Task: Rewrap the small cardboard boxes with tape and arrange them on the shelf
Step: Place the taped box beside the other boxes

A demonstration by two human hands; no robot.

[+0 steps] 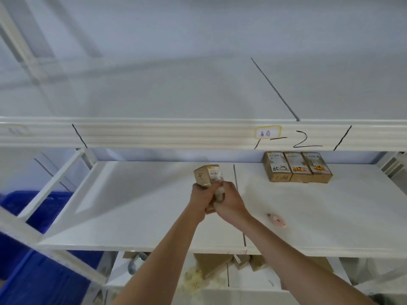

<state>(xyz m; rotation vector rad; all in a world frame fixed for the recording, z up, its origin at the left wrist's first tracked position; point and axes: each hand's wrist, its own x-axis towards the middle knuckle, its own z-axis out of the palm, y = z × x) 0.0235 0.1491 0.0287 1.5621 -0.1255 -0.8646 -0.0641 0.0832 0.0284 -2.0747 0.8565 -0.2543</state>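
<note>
Cardboard box sits raised above the white shelf, left of the three boxes lined up at the shelf's back right. Left hand curls around its lower end; right hand grips it from the other side, fingers closed over something pale I cannot identify. Near the right forearm, a small pinkish object lies on the shelf.

Three boxes stand side by side at the shelf back right.
</note>
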